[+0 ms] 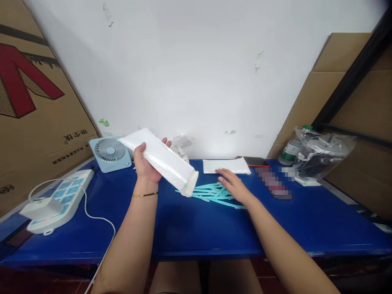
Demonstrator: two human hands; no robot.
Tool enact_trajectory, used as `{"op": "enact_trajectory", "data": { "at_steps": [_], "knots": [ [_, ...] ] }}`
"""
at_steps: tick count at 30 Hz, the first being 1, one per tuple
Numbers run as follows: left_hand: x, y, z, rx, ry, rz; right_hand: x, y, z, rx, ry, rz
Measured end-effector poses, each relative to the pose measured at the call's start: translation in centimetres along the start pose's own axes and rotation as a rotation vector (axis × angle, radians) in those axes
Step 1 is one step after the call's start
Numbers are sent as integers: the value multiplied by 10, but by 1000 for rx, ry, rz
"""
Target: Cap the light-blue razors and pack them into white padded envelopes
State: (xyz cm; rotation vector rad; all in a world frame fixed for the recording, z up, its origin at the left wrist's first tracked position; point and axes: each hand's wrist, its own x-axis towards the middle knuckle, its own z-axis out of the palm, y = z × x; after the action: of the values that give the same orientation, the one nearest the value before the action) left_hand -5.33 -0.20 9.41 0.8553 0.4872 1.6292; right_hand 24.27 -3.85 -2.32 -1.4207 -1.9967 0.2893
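Both arms are bare and reach up from the bottom of the frame. The left arm (131,245) goes almost straight up, left of the middle. Its wrist has a thin bracelet (144,195). The left hand (147,166) is lifted up, with the back of the hand facing us. It is closed around a white bag (168,163), thumb (142,148) on the near side and fingertips (167,141) peeking over the far side. The right arm (275,241) comes in from the lower right and slants to the middle. The right hand (232,185) lies low and flat, palm down. Its fingers are straight, a little spread, and rest on some strips (211,192).
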Motion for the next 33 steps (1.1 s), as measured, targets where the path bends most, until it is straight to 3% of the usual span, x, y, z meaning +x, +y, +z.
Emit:
{"op": "enact_trajectory", "data": {
  "at_steps": [3, 8, 12, 18, 22, 26, 33],
  "knots": [
    [2, 3, -14, 75, 93, 37, 0, 23, -19, 21, 184, 83],
    [-1, 1, -9, 95, 24, 47, 0, 38, -27, -2, 289, 193],
    [2, -34, 7, 67, 55, 96, 1, 21, -15, 82, 216, 133],
    [-1, -78, 17, -234, 236, -30, -2, -36, 0, 336, 243, -39],
    [-11, -89, 20, -347, 304, 21, -2, -56, 11, 352, 136, 14],
    [-19, -92, 26, -384, 366, 26, -1, -57, 16, 340, 52, 66],
    [-19, -94, 40, -447, 408, -36, 4, -53, 24, 232, 94, -51]
  ]
}}
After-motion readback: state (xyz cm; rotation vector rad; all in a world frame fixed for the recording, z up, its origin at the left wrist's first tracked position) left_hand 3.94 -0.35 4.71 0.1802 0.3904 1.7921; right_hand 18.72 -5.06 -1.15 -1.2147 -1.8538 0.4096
